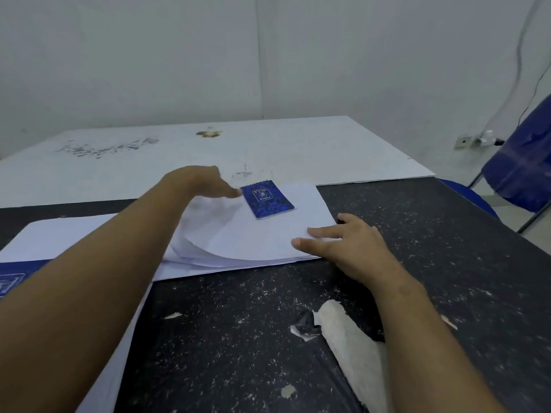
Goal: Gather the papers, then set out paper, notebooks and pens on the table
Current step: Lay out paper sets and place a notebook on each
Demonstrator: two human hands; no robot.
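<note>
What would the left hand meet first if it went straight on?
Most likely the small blue notebook on the paper stack: the left hand points at its left edge, though contact is unclear.

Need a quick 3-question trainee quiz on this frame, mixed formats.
1. True or false: the small blue notebook lies on the paper stack.
2. Which hand is nearer the notebook? A) left hand B) right hand
3. Fill in: the right hand's fingers rest on the stack's ____ edge.
Key: 1 true; 2 A; 3 right.
</note>
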